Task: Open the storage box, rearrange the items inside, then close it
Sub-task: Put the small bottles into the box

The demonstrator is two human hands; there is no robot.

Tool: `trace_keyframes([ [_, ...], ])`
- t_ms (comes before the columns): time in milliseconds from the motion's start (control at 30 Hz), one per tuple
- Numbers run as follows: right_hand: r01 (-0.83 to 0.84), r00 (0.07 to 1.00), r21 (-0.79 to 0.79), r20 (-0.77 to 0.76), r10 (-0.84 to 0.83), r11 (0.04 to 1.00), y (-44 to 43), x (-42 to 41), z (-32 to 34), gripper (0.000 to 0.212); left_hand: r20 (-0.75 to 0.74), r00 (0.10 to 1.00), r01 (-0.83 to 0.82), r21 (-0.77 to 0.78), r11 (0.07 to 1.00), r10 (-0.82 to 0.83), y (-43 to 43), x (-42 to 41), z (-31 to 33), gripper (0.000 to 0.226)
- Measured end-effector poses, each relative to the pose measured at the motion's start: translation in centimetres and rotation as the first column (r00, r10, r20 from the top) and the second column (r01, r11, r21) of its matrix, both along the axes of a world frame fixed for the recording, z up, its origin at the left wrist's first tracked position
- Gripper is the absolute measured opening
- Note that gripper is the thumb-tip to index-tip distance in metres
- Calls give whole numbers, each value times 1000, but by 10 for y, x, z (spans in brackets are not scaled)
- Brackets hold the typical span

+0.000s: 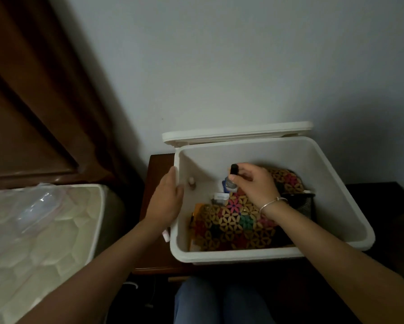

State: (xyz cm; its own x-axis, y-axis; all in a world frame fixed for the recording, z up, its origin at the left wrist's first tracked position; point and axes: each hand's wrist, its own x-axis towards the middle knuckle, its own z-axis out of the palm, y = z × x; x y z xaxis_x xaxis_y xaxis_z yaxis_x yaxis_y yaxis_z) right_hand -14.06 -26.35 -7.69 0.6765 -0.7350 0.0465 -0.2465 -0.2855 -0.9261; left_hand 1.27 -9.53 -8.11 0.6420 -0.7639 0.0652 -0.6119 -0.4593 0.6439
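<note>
The opening step looks done: the storage box [243,254] sits at centre right of the frame with its lid [237,133] tipped back against the wall. Rearranging seems to be under way. The left hand [167,202] grips the box's left wall, thumb over the rim, steadying it. The right hand [257,185] reaches inside and pinches 1 small black-capped bottle [232,183] near the back, above a flower-patterned mat [229,223] that covers much of the floor. A black mesh holder [305,205] stands at the right wall. I judge more sorting is left, and the closing of the lid is not yet begun.
</note>
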Motion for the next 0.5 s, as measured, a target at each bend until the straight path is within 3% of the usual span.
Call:
trace_keyframes([
  [100,-94,989,-105,-126,81,990,1,35,-3,20,-133,990,-62,-75,995,52,3,-6,-2,25],
  [333,-253,897,-285,-428,114,925,-2,101,-47,11,-183,981,-87,-138,987,61,7,-8,0,28],
  [500,-291,847,-382,-529,50,877,-4,120,-70,13,-162,983,-108,-130,986,86,5,-6,-5,34],
])
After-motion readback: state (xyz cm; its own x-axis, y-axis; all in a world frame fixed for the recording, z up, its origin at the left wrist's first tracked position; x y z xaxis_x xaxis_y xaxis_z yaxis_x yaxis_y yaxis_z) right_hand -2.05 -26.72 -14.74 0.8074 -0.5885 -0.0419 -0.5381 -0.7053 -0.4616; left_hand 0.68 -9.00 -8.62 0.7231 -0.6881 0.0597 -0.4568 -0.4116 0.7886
